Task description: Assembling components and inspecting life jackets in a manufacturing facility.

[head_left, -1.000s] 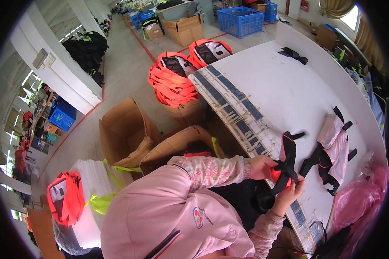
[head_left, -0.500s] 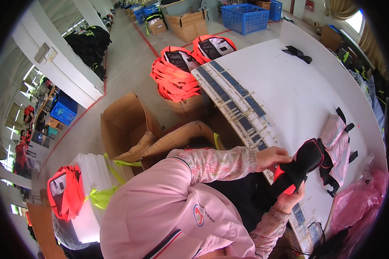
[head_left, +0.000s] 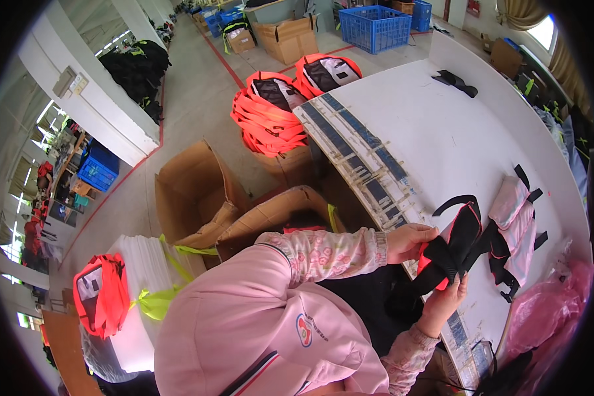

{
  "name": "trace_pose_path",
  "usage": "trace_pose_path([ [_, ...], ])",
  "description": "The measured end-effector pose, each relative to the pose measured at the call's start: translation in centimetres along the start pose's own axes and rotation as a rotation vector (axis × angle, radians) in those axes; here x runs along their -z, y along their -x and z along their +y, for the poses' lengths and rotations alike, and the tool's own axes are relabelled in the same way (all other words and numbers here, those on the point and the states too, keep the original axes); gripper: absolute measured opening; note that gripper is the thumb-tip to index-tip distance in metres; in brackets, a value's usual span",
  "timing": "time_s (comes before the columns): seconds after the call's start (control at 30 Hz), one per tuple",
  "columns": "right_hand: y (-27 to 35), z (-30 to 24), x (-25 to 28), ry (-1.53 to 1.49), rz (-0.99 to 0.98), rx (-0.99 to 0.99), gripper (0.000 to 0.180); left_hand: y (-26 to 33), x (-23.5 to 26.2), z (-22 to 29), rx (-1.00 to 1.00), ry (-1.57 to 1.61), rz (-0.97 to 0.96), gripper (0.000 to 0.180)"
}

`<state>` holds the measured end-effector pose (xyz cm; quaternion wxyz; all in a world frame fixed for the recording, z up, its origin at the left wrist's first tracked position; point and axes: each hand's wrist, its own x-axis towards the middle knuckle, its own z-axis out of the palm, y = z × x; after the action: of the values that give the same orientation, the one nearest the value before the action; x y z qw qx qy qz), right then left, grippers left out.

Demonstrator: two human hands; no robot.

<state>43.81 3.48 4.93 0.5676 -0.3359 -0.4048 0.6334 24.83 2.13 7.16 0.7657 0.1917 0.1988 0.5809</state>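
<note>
Over the table's near edge I hold a black padded strap piece with orange-red edging [head_left: 467,232], perhaps a bag's shoulder strap. My left hand [head_left: 410,243] pinches its orange-red and black left side, fingers closed. My right hand [head_left: 445,302] grips the black webbing at its lower end, thumb up. A webbing loop curves from its far end. Just beyond, on the tabletop, lie pinkish-grey padded pieces with black straps [head_left: 512,221] and a black buckle [head_left: 508,288]. Whether they join the held piece, I cannot tell.
The white table [head_left: 402,112] has a raised far edge and worn taped strips; black straps [head_left: 455,84] lie on it. Pink plastic film [head_left: 548,303] bunches at the right. Cardboard boxes [head_left: 195,191], stacked orange-red bags [head_left: 267,115] and white foam sheets [head_left: 129,343] stand to the left.
The strap piece has been turned and spread, so its orange-red edging and a webbing loop now show. My left hand has shifted slightly left; my right hand stays close by.
</note>
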Motion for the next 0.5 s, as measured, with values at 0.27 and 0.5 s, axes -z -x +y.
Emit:
trace_pose_path([
  [0.27, 1.0, -2.4, -0.6, -0.149, -0.359, -0.14, 0.032, -1.0, 1.6, 1.1, -0.098, 0.025, -0.024, 0.021],
  [0.5, 1.7, -2.6, -0.1, -0.155, -0.284, -0.122, 0.053, 0.8, 0.2, 0.2, 0.022, 0.17, -0.232, 0.023],
])
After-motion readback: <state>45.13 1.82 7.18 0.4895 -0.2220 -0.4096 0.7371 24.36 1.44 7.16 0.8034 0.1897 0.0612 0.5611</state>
